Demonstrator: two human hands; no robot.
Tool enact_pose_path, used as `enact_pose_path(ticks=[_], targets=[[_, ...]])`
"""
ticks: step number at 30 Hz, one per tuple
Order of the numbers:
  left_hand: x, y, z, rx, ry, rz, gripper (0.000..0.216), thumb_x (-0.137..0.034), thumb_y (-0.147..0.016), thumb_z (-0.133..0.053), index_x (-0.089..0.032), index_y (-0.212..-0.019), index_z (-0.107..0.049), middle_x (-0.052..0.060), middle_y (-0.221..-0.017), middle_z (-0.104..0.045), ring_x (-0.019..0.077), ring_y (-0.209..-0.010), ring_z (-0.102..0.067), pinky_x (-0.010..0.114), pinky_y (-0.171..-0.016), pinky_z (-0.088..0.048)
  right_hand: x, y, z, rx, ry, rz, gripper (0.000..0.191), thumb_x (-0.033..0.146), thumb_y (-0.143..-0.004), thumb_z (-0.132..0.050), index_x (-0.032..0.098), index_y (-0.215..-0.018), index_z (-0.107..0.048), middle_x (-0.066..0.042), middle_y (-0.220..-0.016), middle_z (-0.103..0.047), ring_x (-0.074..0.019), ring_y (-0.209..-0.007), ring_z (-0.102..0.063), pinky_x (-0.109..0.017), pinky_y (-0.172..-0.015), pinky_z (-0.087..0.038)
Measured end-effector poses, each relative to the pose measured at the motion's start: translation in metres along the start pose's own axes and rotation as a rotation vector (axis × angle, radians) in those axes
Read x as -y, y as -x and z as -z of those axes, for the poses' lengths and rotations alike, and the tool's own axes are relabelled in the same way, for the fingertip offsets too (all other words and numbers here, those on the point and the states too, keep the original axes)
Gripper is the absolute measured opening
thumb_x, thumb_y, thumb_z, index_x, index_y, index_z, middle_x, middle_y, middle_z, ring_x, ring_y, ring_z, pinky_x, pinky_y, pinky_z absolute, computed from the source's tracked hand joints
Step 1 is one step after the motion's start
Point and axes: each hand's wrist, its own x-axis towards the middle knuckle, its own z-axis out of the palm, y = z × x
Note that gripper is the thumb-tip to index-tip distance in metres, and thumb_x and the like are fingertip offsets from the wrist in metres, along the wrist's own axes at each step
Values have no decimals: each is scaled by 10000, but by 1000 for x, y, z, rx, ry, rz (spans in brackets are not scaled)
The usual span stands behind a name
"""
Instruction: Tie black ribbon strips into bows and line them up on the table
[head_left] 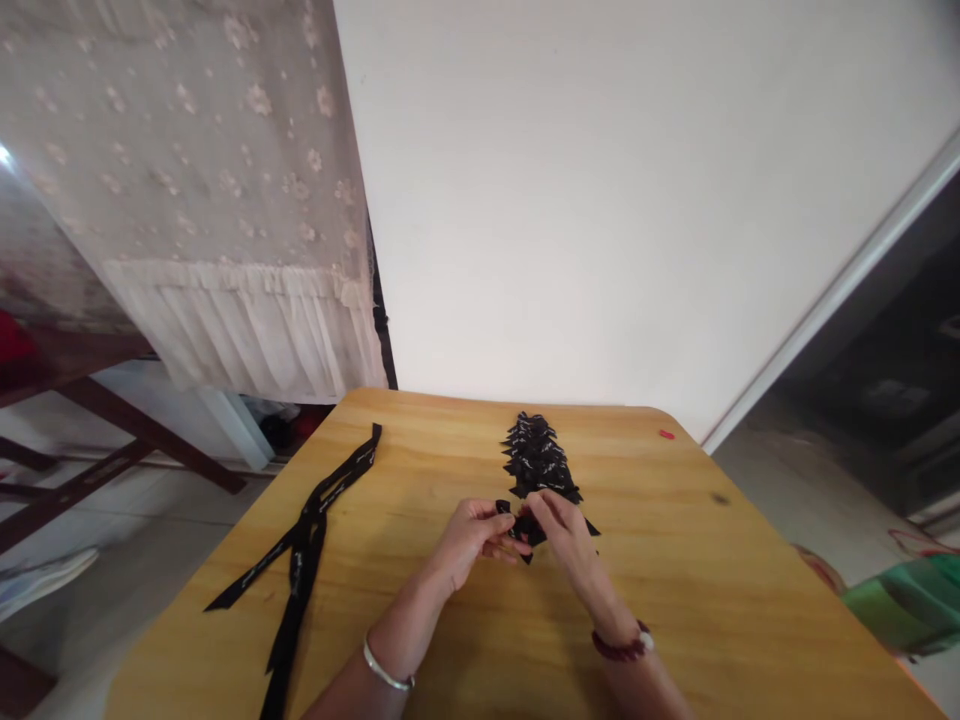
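A black ribbon bow (523,528) with pale lettering is pinched between my two hands, just above the table. My left hand (480,535) grips its left loop with thumb and fingers closed. From the other side, my right hand (559,525) closes its fingertips on the bow's upper right part, hiding some of it. Right behind my hands lies a column of finished-looking black bows (536,455), overlapping one another. On the left of the table, loose strips of black printed ribbon (306,530) lie crossed over each other.
The wooden table (420,450) has rounded corners and meets a white wall (585,200). A small red piece (667,434) lies near the far right corner. A lace curtain (247,200) hangs at the left, above dark wooden furniture (135,430). Something green (907,605) stands beyond the right edge.
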Motion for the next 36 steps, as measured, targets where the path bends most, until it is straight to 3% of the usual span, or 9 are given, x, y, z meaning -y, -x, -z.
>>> enact_pose_path(ticks=[7,22,26,31,36], targets=[[7,-2,-3,96,-122,28,258,-332,-648,-590,-80,-693,-618,97,-659,-656,203,-588,-640,222,-466,-456,5,3,-3,104,-5,19,237,366,-740,-495,163,-622,-534,22,-547,-516,-110,-512,-476,-203,-470,-375],[10,-3,-9,89,-90,41,286,-373,-638,-597,-87,-652,-581,69,-549,-631,187,-479,-617,236,-428,-455,-6,4,-11,-30,138,84,221,293,-774,-440,191,-578,-430,45,-536,-426,-102,-510,-403,-201,-483,-326],[12,-6,-9,11,35,-37,288,-372,-664,-585,-90,-720,-569,71,-584,-637,173,-464,-611,219,-400,-449,-1,4,-9,-69,32,8,290,391,-799,-402,185,-609,-478,31,-543,-468,-108,-492,-429,-205,-458,-346],[4,-4,-7,26,210,-44,303,-233,-636,-644,-93,-888,-551,129,-863,-648,213,-737,-638,236,-578,-501,1,1,-2,-124,-141,-97,428,519,-780,-364,150,-741,-577,-55,-722,-607,-173,-679,-546,-253,-605,-428],[3,-5,-7,-52,187,-45,420,-167,-612,-649,-131,-989,-466,87,-774,-647,231,-681,-644,266,-538,-505,-3,0,-1,-131,-218,-182,480,580,-737,-387,147,-689,-588,-56,-661,-605,-185,-642,-548,-261,-572,-420]])
